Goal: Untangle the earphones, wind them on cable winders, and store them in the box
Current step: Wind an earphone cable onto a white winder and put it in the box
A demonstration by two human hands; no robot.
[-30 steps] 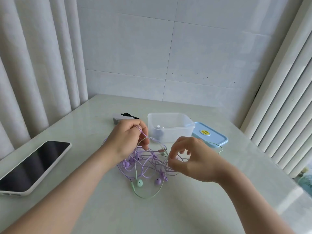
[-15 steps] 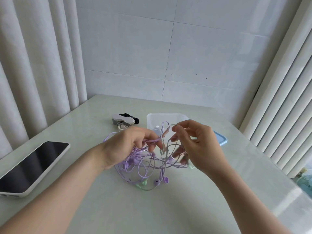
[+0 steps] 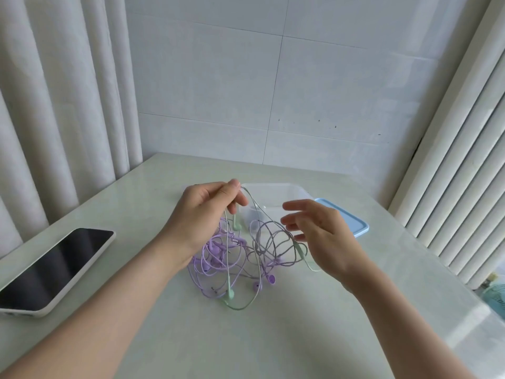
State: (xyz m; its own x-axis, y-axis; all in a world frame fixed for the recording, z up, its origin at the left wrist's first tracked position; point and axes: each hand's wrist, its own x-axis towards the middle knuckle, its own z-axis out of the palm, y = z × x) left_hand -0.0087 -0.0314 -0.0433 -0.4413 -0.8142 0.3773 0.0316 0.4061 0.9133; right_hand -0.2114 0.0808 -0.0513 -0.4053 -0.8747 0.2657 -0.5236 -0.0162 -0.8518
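Only one view: a wide-angle camera worn on the person's head, facing forward and down over the table [image 3: 273, 337] toward the tiled wall [image 3: 328, 91]. It's pretty close in, so the left hand [image 3: 202, 214] and right hand [image 3: 319, 231] sit big in mid-frame.

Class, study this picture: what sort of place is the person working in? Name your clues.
Most likely a room in a home, not certain: a pale table set in a corner against a white tiled wall, pleated curtains on the left, a phone lying near tangled earphones.
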